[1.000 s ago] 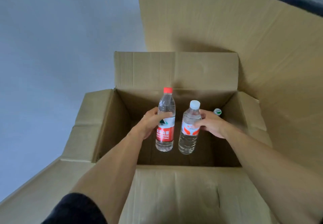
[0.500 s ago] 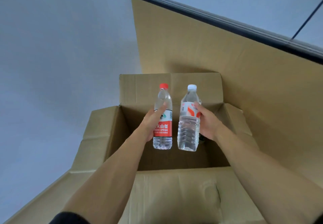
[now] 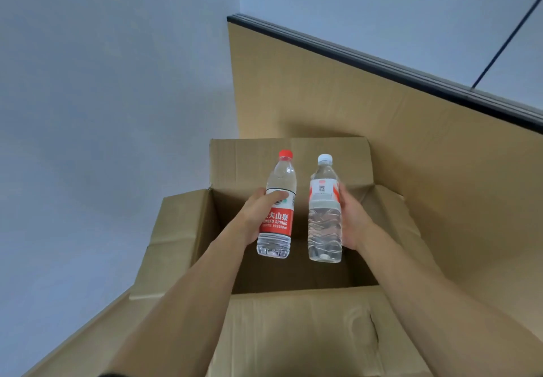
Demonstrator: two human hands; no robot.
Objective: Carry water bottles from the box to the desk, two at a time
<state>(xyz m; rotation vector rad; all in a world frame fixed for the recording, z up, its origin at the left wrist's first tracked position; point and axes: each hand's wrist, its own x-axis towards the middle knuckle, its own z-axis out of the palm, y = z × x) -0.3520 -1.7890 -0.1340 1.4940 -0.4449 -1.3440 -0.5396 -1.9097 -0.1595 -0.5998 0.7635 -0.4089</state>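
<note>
We hold two bottles upright over the open box (image 3: 182,229), caps pointing up and away. Our left hand (image 3: 258,215) wraps its fingers around the red-capped bottle (image 3: 276,209); our right hand (image 3: 352,218) grips the white-capped bottle (image 3: 324,212). A cardboard sheet (image 3: 352,106) leans on the pale wall (image 3: 102,82).

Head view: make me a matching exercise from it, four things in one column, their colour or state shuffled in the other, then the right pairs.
Things:
1. left bottle
2. right bottle
3. cardboard box
4. left hand

States:
A. white cap
B. flaps open
C. red cap and red label
D. grips a bottle around its label

Pairs: 1-C, 2-A, 3-B, 4-D
</note>
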